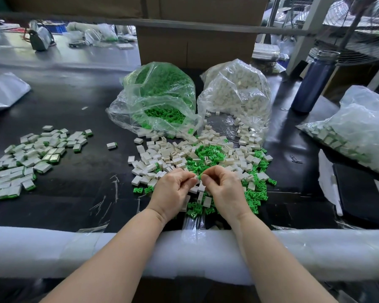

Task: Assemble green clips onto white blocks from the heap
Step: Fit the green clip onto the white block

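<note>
Two hands are meeting over the near edge of the heap [206, 162]: left hand [173, 189] & right hand [222, 189], fingertips curled in, nearly touching. Right hand is pinching a green clip [199, 177] at the tips; left is pinching too, prob. a white block, but it's hidden behind the fingers, so can't confirm. Clip is sitting btwn the two hands, equally near both; its long axis is too small to read. Judging by this, the join is happening right at the fingertips. Beyond the heap, the left bag [160, 99] is holding loose green clips, the right bag [236, 95] white blocks, both spilling toward the hands. Finished pieces [31, 154] are lying well off to the left; another bag [354, 132] of them is sitting far right.
</note>
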A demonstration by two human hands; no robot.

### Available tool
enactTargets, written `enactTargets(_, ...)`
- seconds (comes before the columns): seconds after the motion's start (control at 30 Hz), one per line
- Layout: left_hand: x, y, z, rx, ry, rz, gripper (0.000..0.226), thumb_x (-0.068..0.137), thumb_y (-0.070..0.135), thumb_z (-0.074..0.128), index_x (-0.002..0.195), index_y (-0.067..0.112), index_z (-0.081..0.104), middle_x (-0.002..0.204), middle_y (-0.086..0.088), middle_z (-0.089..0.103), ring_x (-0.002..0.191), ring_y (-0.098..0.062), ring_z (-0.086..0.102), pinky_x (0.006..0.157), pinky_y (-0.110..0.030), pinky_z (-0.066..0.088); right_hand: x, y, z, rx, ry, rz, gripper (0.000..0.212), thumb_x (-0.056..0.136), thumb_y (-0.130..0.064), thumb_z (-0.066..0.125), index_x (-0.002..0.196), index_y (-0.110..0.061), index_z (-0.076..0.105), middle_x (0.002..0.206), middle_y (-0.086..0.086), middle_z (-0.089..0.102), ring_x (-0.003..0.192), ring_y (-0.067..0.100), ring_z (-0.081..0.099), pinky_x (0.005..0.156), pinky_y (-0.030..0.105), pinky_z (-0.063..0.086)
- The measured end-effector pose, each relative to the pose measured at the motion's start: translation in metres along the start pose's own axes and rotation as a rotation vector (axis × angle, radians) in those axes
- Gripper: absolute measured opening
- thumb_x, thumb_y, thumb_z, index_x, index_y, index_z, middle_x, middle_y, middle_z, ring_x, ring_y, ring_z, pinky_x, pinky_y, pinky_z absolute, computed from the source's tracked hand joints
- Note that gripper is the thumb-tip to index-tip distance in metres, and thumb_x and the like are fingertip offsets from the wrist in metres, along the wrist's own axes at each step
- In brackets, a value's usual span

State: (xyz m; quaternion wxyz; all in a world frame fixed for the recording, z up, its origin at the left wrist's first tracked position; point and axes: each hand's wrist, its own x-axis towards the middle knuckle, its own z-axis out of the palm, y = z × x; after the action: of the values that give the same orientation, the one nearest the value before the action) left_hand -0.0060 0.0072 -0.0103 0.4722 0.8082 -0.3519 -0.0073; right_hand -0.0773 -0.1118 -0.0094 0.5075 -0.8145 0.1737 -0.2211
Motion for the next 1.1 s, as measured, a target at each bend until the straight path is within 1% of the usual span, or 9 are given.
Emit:
enactTargets(0.07, -0.0005, 0.0001, 0.0003, 0.011, 0.004, 0.004, 0.019, 0.088, 0.015, 0.060, 0.100, 0.003, 0.069, 0.087, -0.010, 0.063, 0.082, -0.023, 0.058, 0.079, -0.035, 0.048, 0.0004, 0.0004, 0.0001, -0.026, -0.008, 0.000, 0.020, 0.089, -0.016, 0.062, 0.073, -0.027, 0.058, 0.063, -0.011, 0.056, 0.061, 0.006, 0.049, 0.062, 0.025, 0.044)
enactTargets(0.23, -0.0017, 0.0009, 0.0011, 0.046, 0.000, 0.036, 0.020, 0.089, 0.014, 0.059, 0.101, 0.002, 0.069, 0.085, -0.011, 0.061, 0.079, -0.024, 0.056, 0.076, -0.033, 0.045, 0.0007, 0.0012, -0.0001, -0.069, -0.029, -0.013, 0.014, 0.089, -0.015, 0.061, 0.076, -0.021, 0.060, 0.063, -0.012, 0.053, 0.061, 0.006, 0.047, 0.063, 0.025, 0.040)
enactTargets(0.37, -0.0019, 0.0022, 0.0005, 0.037, -0.001, 0.042, 0.021, 0.088, 0.012, 0.059, 0.103, 0.000, 0.068, 0.086, -0.012, 0.061, 0.080, -0.024, 0.056, 0.077, -0.031, 0.045, -0.0005, 0.0014, -0.0016, -0.055, -0.033, -0.012, 0.015, 0.088, -0.014, 0.062, 0.075, -0.021, 0.060, 0.061, -0.012, 0.053, 0.060, 0.006, 0.047, 0.062, 0.024, 0.039)
enactTargets(0.5, -0.0021, 0.0040, 0.0004, 0.066, -0.003, 0.072, 0.021, 0.089, 0.012, 0.059, 0.102, -0.001, 0.068, 0.083, -0.011, 0.059, 0.078, -0.024, 0.055, 0.073, -0.028, 0.043, -0.0002, 0.0012, -0.0016, -0.055, -0.031, -0.003, 0.015, 0.088, -0.013, 0.062, 0.074, -0.020, 0.060, 0.061, -0.012, 0.052, 0.060, 0.006, 0.046, 0.061, 0.024, 0.038)
enactTargets(0.67, -0.0026, 0.0058, 0.0006, 0.107, -0.003, 0.102, 0.021, 0.089, 0.012, 0.058, 0.100, -0.003, 0.069, 0.080, -0.009, 0.056, 0.076, -0.023, 0.052, 0.072, -0.029, 0.042, -0.0001, 0.0015, -0.0014, -0.078, -0.029, -0.013, 0.015, 0.088, -0.013, 0.062, 0.075, -0.020, 0.060, 0.063, -0.012, 0.053, 0.061, 0.006, 0.047, 0.063, 0.025, 0.039)
enactTargets(0.83, -0.0028, 0.0054, 0.0008, 0.137, 0.001, 0.114, 0.021, 0.090, 0.014, 0.058, 0.099, -0.001, 0.069, 0.077, -0.001, 0.050, 0.075, -0.016, 0.046, 0.072, -0.029, 0.040, -0.0005, 0.0007, -0.0013, -0.128, -0.020, -0.046, 0.015, 0.087, -0.013, 0.063, 0.074, -0.022, 0.060, 0.064, -0.014, 0.053, 0.061, 0.002, 0.047, 0.062, 0.021, 0.039)
enactTargets(0.93, -0.0024, 0.0059, 0.0005, 0.099, 0.008, 0.104, 0.020, 0.089, 0.012, 0.058, 0.101, -0.001, 0.068, 0.078, -0.003, 0.054, 0.074, -0.018, 0.050, 0.070, -0.027, 0.042, 0.0000, 0.0007, -0.0021, -0.053, -0.025, -0.016, 0.013, 0.086, -0.013, 0.064, 0.074, -0.018, 0.063, 0.061, -0.013, 0.054, 0.058, 0.003, 0.047, 0.060, 0.020, 0.038)
enactTargets(1.03, -0.0018, 0.0066, 0.0003, 0.012, 0.029, 0.058, 0.021, 0.088, 0.012, 0.060, 0.102, 0.000, 0.068, 0.086, -0.010, 0.064, 0.080, -0.023, 0.059, 0.076, -0.030, 0.047, -0.0005, -0.0007, -0.0004, 0.054, 0.020, 0.007, 0.018, 0.086, -0.014, 0.065, 0.071, -0.024, 0.062, 0.058, -0.012, 0.055, 0.052, 0.000, 0.048, 0.056, 0.018, 0.039)
enactTargets(1.1, -0.0014, 0.0064, 0.0003, -0.029, 0.033, 0.036, 0.021, 0.087, 0.014, 0.061, 0.103, 0.003, 0.069, 0.089, -0.010, 0.068, 0.083, -0.020, 0.062, 0.078, -0.025, 0.049, -0.0007, -0.0015, 0.0009, 0.089, 0.046, 0.010, 0.018, 0.086, -0.014, 0.065, 0.072, -0.024, 0.062, 0.059, -0.011, 0.056, 0.053, 0.000, 0.048, 0.055, 0.019, 0.039)
